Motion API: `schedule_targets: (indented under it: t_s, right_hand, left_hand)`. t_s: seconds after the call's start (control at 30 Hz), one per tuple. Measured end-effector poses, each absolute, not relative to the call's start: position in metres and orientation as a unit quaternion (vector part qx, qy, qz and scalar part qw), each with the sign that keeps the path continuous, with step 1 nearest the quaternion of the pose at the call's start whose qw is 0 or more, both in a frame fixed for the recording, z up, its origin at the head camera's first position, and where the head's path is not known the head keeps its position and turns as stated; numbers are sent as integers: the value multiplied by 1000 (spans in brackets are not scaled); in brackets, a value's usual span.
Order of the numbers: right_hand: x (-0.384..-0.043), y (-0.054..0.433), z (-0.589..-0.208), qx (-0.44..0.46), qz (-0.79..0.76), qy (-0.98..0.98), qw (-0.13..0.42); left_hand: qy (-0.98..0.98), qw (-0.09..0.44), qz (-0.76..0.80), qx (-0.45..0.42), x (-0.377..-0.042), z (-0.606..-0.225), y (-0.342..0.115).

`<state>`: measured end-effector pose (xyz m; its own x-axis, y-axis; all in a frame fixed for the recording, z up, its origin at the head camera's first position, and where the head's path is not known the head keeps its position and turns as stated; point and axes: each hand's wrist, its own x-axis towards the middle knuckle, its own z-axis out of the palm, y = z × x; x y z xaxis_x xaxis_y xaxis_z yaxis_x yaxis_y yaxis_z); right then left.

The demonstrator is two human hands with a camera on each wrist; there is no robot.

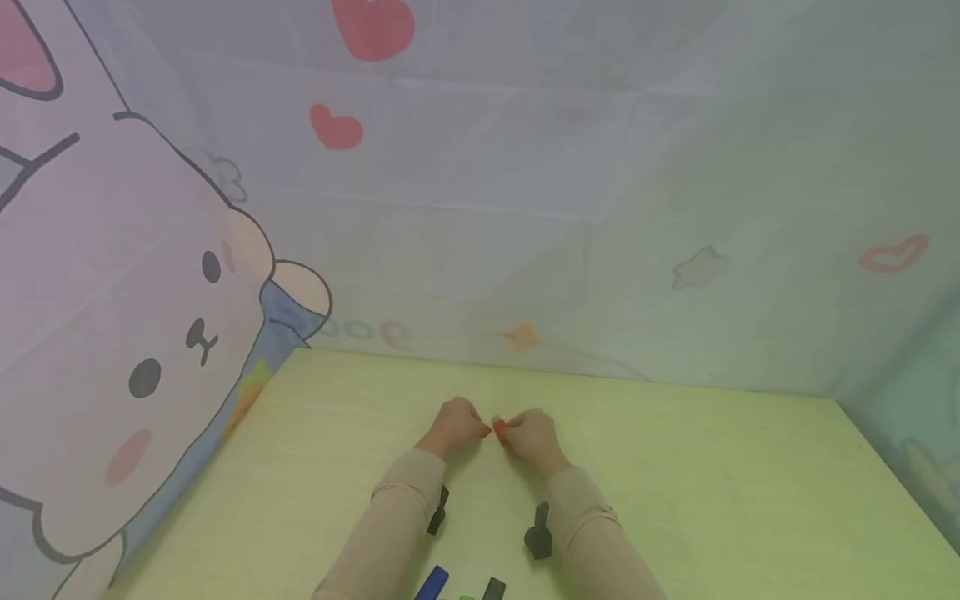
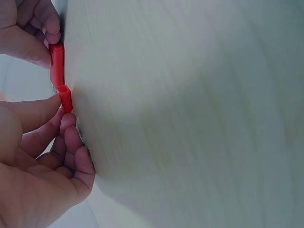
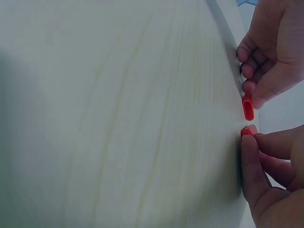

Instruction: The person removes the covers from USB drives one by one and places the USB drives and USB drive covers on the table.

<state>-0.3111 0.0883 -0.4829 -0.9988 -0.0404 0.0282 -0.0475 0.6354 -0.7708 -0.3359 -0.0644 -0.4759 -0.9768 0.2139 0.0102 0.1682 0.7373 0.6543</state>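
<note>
In the head view both hands meet over the middle of the table. My left hand [image 1: 457, 423] pinches a small red cap [image 2: 67, 100] between thumb and fingers; its hollow end shows in both wrist views. My right hand [image 1: 536, 435] holds a longer red stick-like piece [image 2: 57, 65] by thumb and fingers, and a pale tip sticks out at its far end in the head view. The cap's mouth is close to the end of the red piece, with a small gap between them in the right wrist view. Fingers cover most of the red piece there.
At the near edge lie a blue stick-like object [image 1: 432, 583], a dark one [image 1: 493, 589] and a bit of something green [image 1: 467, 597]. Dark gadgets show beside the left wrist [image 1: 438, 510] and right wrist [image 1: 538, 535]. A printed cloth [image 1: 525, 208] hangs behind the pale table [image 1: 712, 483].
</note>
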Motion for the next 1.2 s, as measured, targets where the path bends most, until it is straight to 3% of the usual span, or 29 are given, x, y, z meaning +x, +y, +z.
schedule_targets:
  t_s: [0.73, 1.2]
  right_hand:
    - [-315, 90, -484, 11, 433, -902, 0]
    - [-312, 104, -458, 4, 517, -856, -21]
  left_hand:
    - [932, 39, 346, 100, -339, -474, -65]
    - [919, 34, 374, 122, -330, -436, -71]
